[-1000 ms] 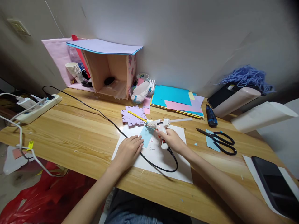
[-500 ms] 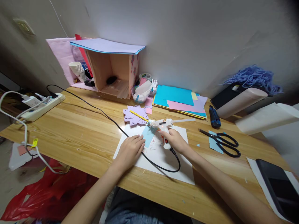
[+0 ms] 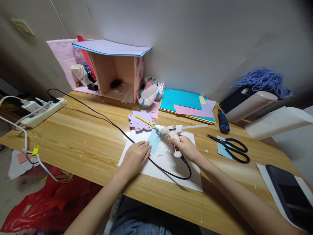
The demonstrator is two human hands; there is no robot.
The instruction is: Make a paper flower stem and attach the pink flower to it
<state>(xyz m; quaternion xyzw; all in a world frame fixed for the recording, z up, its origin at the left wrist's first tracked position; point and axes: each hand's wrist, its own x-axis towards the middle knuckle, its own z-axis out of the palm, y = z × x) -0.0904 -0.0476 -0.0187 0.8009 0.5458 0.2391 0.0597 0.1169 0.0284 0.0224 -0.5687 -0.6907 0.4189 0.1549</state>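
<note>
- White plastic fills the right hand's [image 3: 187,148] grip: it is wrapped around the handle of a glue gun [image 3: 176,132], right of the frame's centre.
- The gun's long axis lies nearly level across the picture, nozzle to the left, clear glue stick [image 3: 195,126] jutting out to the right.
- Just left of and below the nozzle, mid-frame, lies the light blue paper [image 3: 154,142]; whether the tip touches it, I cannot tell.
- The left hand [image 3: 135,156], lower left of centre, lies flat and grasps nothing visible; its fingertips are nearer the paper, at its lower left edge.
- A yellow stick [image 3: 144,121] slants from upper left down to the nozzle, its lower end partly hidden.
- Beneath all this, a white sheet [image 3: 181,182] covers the lower-middle worktop [image 3: 85,137].
</note>
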